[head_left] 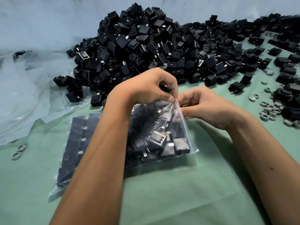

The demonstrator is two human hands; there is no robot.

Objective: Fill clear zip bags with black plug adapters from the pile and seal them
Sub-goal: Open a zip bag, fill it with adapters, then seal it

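A clear zip bag stuffed with black plug adapters stands on the green cloth at centre. My left hand pinches the bag's top edge from above with thumb and fingers. My right hand pinches the same top strip from the right side. A second packed bag lies flat under my left forearm. Behind both hands rises the large pile of loose black adapters.
Crumpled clear plastic sheeting covers the left side. More loose adapters and several small grey rings are scattered at the right. Two grey rings lie at the left. Green cloth spreads toward me.
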